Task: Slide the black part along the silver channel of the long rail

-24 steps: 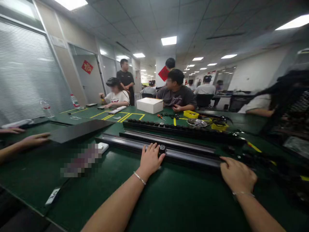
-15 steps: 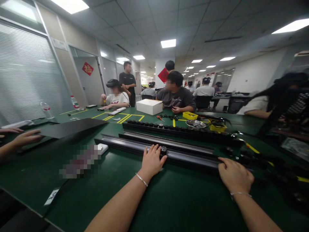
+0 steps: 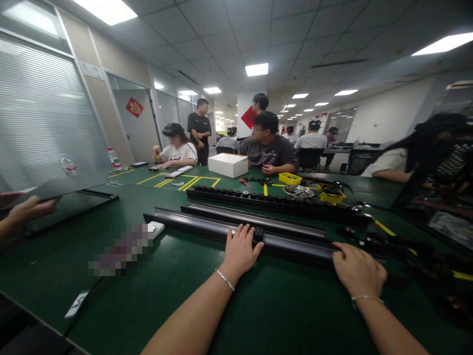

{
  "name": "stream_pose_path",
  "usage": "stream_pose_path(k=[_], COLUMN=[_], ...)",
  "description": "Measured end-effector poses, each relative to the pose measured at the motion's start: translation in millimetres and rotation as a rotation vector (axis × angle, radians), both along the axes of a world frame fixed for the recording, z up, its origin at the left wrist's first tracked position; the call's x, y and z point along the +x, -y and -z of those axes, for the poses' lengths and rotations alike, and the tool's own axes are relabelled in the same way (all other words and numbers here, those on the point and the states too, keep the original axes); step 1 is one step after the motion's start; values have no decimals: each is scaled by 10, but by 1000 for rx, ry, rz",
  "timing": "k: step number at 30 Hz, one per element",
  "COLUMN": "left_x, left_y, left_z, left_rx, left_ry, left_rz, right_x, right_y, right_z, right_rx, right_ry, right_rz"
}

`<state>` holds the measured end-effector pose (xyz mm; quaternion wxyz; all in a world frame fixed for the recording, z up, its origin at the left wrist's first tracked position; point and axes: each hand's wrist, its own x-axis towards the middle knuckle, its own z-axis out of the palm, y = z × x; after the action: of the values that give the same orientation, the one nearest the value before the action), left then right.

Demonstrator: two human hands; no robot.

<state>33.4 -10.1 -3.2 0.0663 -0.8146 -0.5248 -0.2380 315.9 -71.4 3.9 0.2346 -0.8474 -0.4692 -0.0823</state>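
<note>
A long black metal rail [image 3: 199,227] with a glossy grooved top lies across the table in front of me. My left hand [image 3: 240,251] rests on its middle with fingers stretched out and thumb apart. A small black block [image 3: 258,235] sits on the rail against that hand, between the index finger and the thumb. My right hand [image 3: 360,268] is curled round the rail's right end, its fingertips partly hidden. Parallel behind lies a second rail [image 3: 229,213], and beyond it a black strip [image 3: 273,199] carrying several small round black parts.
On the green table [image 3: 177,296] stand a white box [image 3: 228,165], a yellow bin [image 3: 289,178] and a metal dish [image 3: 298,191]. At left, another person's hand [image 3: 31,214] holds a dark sheet [image 3: 70,187]. Dark loose parts lie at right. Co-workers sit across.
My left hand and the small black block have shifted right along the rail. My right hand keeps its place. At left, the other person's dark sheet has swung up and left.
</note>
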Motion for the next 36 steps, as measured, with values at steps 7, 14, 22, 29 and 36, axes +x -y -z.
stream_pose_path(k=[7,14,22,29,36], left_x=[-2,-3,-8,68,174], left_y=[0,-2,-9,30,72], left_z=[-6,-13,3,-22,-36], left_rx=[7,1,21,18,5], left_ry=[-7,-22,-39,-64,-67], left_rz=[2,1,-3,-24,-26], right_x=[36,4,-73,-58,-64], right_y=[-11,-6,23,13,8], right_z=[50,13,-4,1,18], right_rx=[12,11,82,61,86], right_ry=[16,18,45,24,23], right_rz=[-14,-10,3,-5,-1])
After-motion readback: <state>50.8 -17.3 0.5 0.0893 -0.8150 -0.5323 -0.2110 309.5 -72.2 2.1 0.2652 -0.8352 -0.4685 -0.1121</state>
